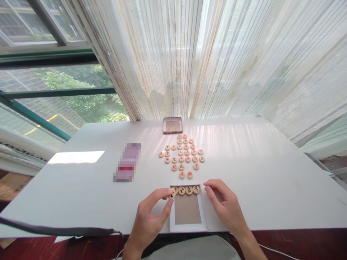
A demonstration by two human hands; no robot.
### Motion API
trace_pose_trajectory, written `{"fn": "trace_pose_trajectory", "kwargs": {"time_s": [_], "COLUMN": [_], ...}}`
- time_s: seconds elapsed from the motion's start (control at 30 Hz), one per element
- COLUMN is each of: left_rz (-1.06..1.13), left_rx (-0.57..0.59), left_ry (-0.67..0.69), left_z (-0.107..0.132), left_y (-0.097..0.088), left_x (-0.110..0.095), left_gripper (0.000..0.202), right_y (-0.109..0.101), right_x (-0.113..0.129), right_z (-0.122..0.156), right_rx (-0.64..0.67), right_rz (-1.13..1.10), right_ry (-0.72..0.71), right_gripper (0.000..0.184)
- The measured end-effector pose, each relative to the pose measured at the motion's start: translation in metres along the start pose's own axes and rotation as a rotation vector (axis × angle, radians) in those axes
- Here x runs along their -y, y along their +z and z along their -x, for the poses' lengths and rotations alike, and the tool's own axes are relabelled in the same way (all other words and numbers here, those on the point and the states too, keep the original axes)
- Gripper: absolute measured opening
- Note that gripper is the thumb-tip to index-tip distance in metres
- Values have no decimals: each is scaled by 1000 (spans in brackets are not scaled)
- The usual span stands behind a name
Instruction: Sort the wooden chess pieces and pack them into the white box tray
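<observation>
A shallow white box (189, 226) with a brown floor lies at the table's near edge. A row of round wooden chess pieces (189, 190) lines its far end. My left hand (148, 219) pinches one more wooden piece (171, 195) at the box's far left corner. My right hand (225, 203) rests on the box's right side, fingers curved against its rim near the last piece in the row. Several more loose wooden pieces (183, 155) with red and dark characters lie scattered on the table beyond the box.
A small brown-rimmed lid or tray (172, 125) sits at the far side of the white table (271, 169). A blurred purple packet (127, 162) lies to the left. A dark cable (54, 229) runs along the near left edge. Sheer curtains (217, 54) hang behind.
</observation>
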State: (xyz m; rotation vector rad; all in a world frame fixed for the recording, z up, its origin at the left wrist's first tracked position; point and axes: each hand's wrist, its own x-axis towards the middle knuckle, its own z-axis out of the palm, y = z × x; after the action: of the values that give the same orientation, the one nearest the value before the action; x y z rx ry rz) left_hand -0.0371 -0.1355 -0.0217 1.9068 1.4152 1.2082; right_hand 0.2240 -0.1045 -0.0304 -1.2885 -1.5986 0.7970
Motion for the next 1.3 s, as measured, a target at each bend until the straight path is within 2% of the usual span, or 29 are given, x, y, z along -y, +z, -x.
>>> {"fn": "trace_pose_trajectory", "kwargs": {"time_s": [0.17, 0.27, 0.4, 0.5, 0.67, 0.9, 1.03, 1.3], "left_rz": [92, 129, 174, 171, 103, -89, -141, -183], "left_rx": [71, 141, 203, 194, 175, 81, 125, 194], "left_ry": [44, 76, 92, 68, 17, 38, 30, 13], "left_z": [-2, -3, -2, 2, 7, -2, -4, -3], "left_y": [5, 6, 6, 6, 3, -1, 0, 1], "left_x": [-11, -19, -27, -29, -24, 0, 9, 8], "left_gripper": [23, 28, 29, 30, 32, 32, 34, 32], "right_y": [5, 13, 25, 30, 31, 30, 31, 42], "right_x": [19, 37, 52, 56, 60, 54, 55, 57], "right_z": [5, 10, 13, 12, 10, 10, 8, 4], "right_rx": [-5, 84, 241, 303, 337, 267, 316, 383], "right_rz": [1, -53, -140, -175, -213, -193, -153, -55], "right_ry": [-113, -159, -117, -68, -9, 54, 67, 103], "right_gripper": [12, 16, 14, 12, 13, 19, 21, 25]}}
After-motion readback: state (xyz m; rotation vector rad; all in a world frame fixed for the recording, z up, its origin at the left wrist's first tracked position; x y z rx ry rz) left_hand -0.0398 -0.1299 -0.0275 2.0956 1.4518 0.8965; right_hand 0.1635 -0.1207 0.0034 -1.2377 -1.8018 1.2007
